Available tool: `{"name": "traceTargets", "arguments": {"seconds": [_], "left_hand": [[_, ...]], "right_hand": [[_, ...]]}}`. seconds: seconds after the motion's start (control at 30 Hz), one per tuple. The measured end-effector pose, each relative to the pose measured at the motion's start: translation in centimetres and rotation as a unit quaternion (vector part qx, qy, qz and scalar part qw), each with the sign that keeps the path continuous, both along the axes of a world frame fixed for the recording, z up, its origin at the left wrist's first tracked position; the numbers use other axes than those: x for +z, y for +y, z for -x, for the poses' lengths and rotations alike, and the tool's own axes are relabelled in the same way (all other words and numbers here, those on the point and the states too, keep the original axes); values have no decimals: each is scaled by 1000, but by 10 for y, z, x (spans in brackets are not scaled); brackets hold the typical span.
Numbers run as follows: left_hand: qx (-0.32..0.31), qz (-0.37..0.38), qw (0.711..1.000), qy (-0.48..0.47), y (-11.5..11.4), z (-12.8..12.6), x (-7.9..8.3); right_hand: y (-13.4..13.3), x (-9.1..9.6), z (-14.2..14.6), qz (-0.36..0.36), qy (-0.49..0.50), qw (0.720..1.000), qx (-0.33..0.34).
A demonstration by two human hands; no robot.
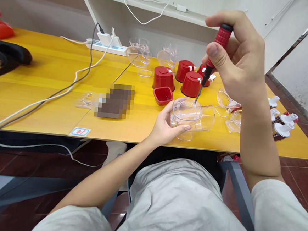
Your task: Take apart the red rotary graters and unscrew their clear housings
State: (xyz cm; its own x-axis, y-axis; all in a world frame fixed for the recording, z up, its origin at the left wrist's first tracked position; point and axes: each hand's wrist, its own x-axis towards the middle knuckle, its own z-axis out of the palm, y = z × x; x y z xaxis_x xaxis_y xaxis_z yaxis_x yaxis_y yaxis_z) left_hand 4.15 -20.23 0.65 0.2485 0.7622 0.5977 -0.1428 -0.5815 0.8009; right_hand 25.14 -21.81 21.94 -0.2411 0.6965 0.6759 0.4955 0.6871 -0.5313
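Note:
My left hand [166, 127] is wrapped round a clear plastic housing [205, 119], a round cup shape with a tube reaching to the right, held at the table's front edge. Above it, my right hand [235, 58] grips a red and black screwdriver [220, 42] by its handle. The shaft slants down, and its tip is at the housing's upper rim; whether a screw sits there is too small to tell. Just behind the housing lies a small square red tray [163, 96] with tiny dark bits inside, perhaps screws.
Several red cup-shaped parts [164, 78] stand behind the tray, with more clear housings [138, 55] further back. White-topped parts [283, 129] are at the right. A power strip [106, 47] and cables [75, 77] cross the left side, near a blurred-out dark object [115, 101].

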Motion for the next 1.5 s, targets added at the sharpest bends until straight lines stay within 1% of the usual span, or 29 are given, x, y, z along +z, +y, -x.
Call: {"name": "traceTargets", "arguments": {"seconds": [0.1, 0.17, 0.2, 0.23, 0.27, 0.33, 0.37, 0.4, 0.43, 0.53, 0.6, 0.73, 0.8, 0.9, 0.93, 0.97, 1.0, 1.03, 1.1, 1.17, 1.2, 1.23, 1.3, 1.33, 1.37, 1.4, 1.43, 1.47, 1.5], "left_hand": [[-1, -2, 1000, -2, 0, 0, 1], [-6, -6, 1000, -14, -1, 0, 0], [-9, -11, 1000, -21, -1, 0, 0], [-10, -15, 999, -26, -1, 0, -1], [-8, -18, 999, -29, -2, 0, -1], [0, -18, 999, -27, -2, -1, 0], [5, -13, 1000, -23, -3, -1, 1], [9, -5, 1000, -20, -3, -1, 3], [9, 3, 1000, -17, -3, -1, 4], [-19, 24, 999, -18, -3, 0, 9], [-50, 29, 998, -24, -1, 2, 10], [-98, 51, 993, -34, 7, 9, 9], [-126, 69, 989, -42, 12, 14, 8], [-175, 90, 980, -39, 16, 21, 8], [-180, 94, 979, -36, 15, 22, 7], [-177, 95, 979, -32, 14, 22, 7], [-168, 94, 981, -30, 12, 22, 6], [-155, 90, 983, -30, 10, 20, 5], [-131, 76, 988, -32, 5, 14, 2], [-114, 60, 991, -36, 1, 9, -1], [-108, 52, 992, -38, 0, 7, -1], [-107, 46, 992, -40, -1, 5, -2], [-109, 38, 993, -39, -1, 4, -3], [-107, 35, 993, -36, -1, 4, -3], [-103, 32, 994, -33, -1, 4, -4], [-96, 30, 994, -30, -1, 4, -4], [-90, 27, 995, -29, 0, 4, -5], [-85, 24, 996, -30, 0, 4, -5], [-83, 22, 996, -33, 0, 3, -6]], "right_hand": [[-1, 12, -6, 18, -52, 998, 31], [1, 19, -7, 6, -76, 996, 48], [2, 22, -7, -5, -91, 995, 45], [3, 24, -5, -19, -109, 993, 27], [3, 27, -2, -31, -134, 991, -6], [0, 31, 6, -49, -186, 977, -91], [-2, 33, 9, -53, -199, 971, -121], [-4, 34, 12, -51, -204, 969, -131], [-6, 35, 14, -56, -196, 971, -127], [-5, 33, 11, -68, -167, 981, -74], [3, 32, 4, -59, -147, 986, -44], [27, 33, -11, -4, -117, 992, 45], [38, 37, -16, 22, -123, 986, 112], [48, 46, -22, 63, -142, 960, 231], [49, 50, -22, 75, -163, 951, 251], [48, 54, -22, 83, -189, 945, 255], [46, 58, -21, 74, -221, 943, 237], [42, 62, -20, 48, -260, 944, 197], [32, 67, -15, -28, -325, 941, 86], [22, 69, -11, -76, -348, 934, -10], [18, 68, -11, -77, -336, 939, -24], [15, 66, -11, -61, -302, 951, -4], [13, 59, -14, -8, -209, 973, 97], [12, 56, -16, 23, -158, 974, 158], [12, 52, -17, 48, -115, 970, 209], [13, 50, -18, 61, -90, 966, 234], [14, 47, -18, 57, -91, 969, 224], [15, 46, -18, 33, -112, 975, 188], [17, 45, -18, -5, -145, 980, 135]]}}
